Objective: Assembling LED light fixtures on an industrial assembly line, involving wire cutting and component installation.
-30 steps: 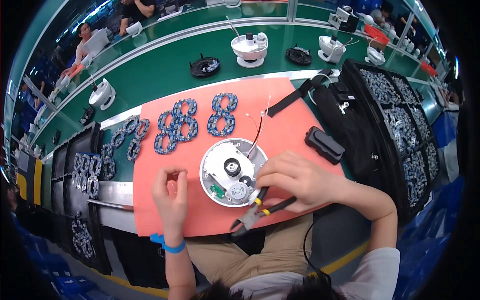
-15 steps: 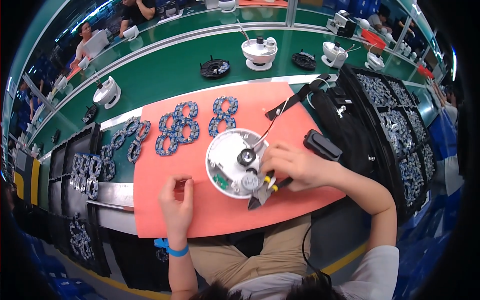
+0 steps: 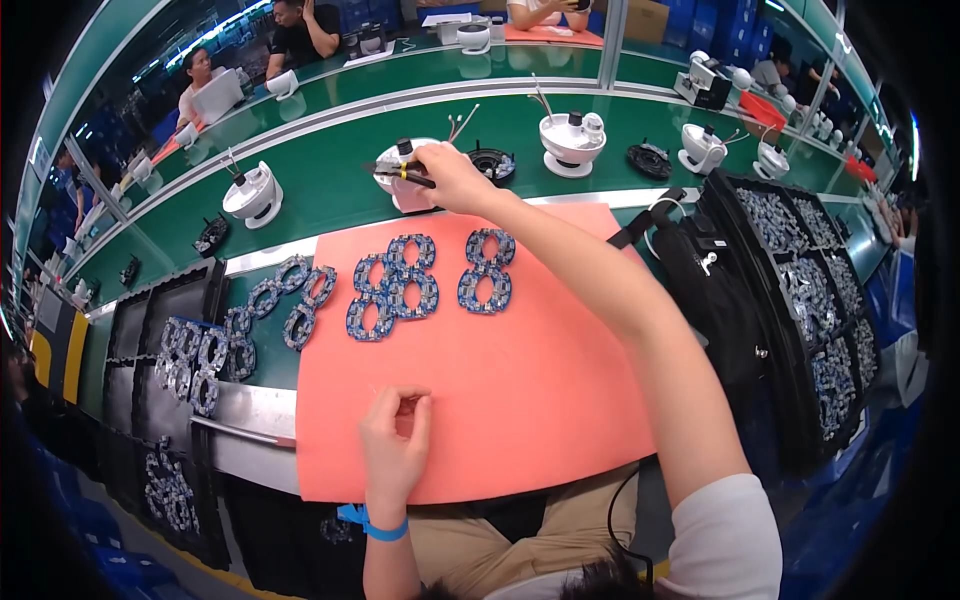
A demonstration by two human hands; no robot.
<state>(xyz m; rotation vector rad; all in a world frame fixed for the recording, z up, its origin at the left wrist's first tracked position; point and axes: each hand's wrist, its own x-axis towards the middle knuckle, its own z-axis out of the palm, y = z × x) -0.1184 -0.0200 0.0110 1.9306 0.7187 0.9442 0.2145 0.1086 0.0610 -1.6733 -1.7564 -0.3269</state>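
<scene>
My right hand (image 3: 447, 176) reaches far forward to the green belt, closed around side cutters (image 3: 412, 179) with black and yellow handles. The same hand is at a white round housing (image 3: 393, 190) with wires rising from it; whether its fingers also grip the housing is hidden. Low over the pink mat (image 3: 530, 400), my left hand (image 3: 393, 440) has its fingers loosely curled and the thumb apart, with nothing visible in it. A blue band (image 3: 385, 530) circles that wrist. Blue figure-eight circuit boards (image 3: 487, 272) lie along the mat's far part.
More white housings (image 3: 572, 145) and black round parts (image 3: 650, 160) stand on the green belt (image 3: 320, 185). A black bag (image 3: 705, 290) and black tray (image 3: 800, 420) of small parts sit at right. Trays (image 3: 130, 400) with boards are at left. People sit across the belt.
My right hand has moved forward from the mat to the belt with the cutters, and the white housing has gone there too. My left hand stays low over the mat. The view has shifted.
</scene>
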